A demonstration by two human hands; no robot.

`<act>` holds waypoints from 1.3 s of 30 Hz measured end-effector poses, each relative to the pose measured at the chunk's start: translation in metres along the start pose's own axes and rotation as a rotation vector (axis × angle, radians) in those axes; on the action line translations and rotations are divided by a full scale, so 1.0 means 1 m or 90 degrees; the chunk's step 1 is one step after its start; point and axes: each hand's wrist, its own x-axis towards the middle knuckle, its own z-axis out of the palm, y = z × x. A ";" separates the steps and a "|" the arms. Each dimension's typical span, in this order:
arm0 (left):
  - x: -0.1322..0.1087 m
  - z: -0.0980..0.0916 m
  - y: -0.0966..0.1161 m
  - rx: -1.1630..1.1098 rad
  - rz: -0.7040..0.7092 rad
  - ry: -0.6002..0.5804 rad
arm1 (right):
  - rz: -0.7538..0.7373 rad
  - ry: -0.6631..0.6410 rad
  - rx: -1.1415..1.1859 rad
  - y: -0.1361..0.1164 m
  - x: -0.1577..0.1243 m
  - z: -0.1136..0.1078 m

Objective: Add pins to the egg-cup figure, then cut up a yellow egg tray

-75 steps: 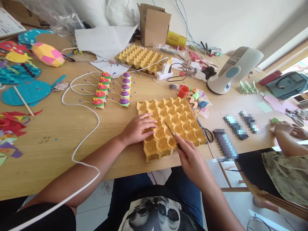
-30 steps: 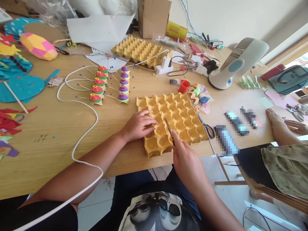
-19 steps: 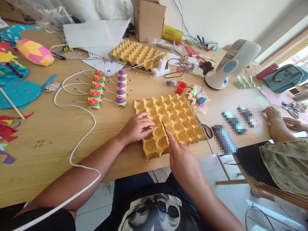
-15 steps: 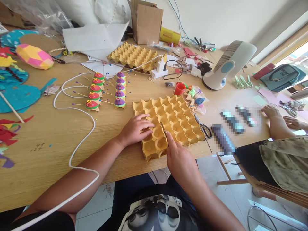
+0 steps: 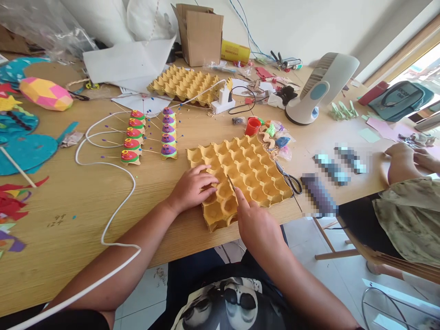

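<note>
A yellow cardboard egg tray [image 5: 254,169] lies on the wooden table [image 5: 68,215] at its near edge. My left hand [image 5: 192,185] rests flat on the tray's left side, fingers spread over the cups. Just right of it, my right hand [image 5: 256,224] is closed around a thin dark blade tool [image 5: 231,183], whose tip points up into the tray's near cups. Black-handled scissors [image 5: 290,178] lie at the tray's right edge.
Painted egg-cup figures with pins [image 5: 151,137] stand left of the tray, inside a looping white cable [image 5: 113,215]. A second egg tray [image 5: 184,85], a cardboard box [image 5: 201,34] and a desk fan [image 5: 318,89] sit farther back. Another person's hands [image 5: 409,158] are at the right.
My right hand has slid the blade tool leftward along the tray, toward my left hand. The left hand has stayed pressed on the tray. The other person's hands shifted slightly.
</note>
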 end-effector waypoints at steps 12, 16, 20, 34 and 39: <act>0.001 -0.002 0.002 0.014 -0.002 -0.008 | -0.013 0.018 -0.044 0.003 -0.007 -0.002; 0.001 -0.002 0.002 0.015 -0.005 -0.012 | -0.015 0.018 -0.054 0.003 -0.009 -0.004; 0.001 -0.003 0.003 0.009 -0.007 -0.014 | -0.021 0.023 -0.053 0.003 -0.012 -0.006; 0.002 -0.004 0.005 -0.006 -0.019 -0.012 | -0.016 -0.037 -0.044 0.006 -0.018 -0.009; 0.002 -0.004 0.004 -0.002 -0.007 -0.008 | -0.012 -0.040 -0.041 0.005 -0.019 -0.010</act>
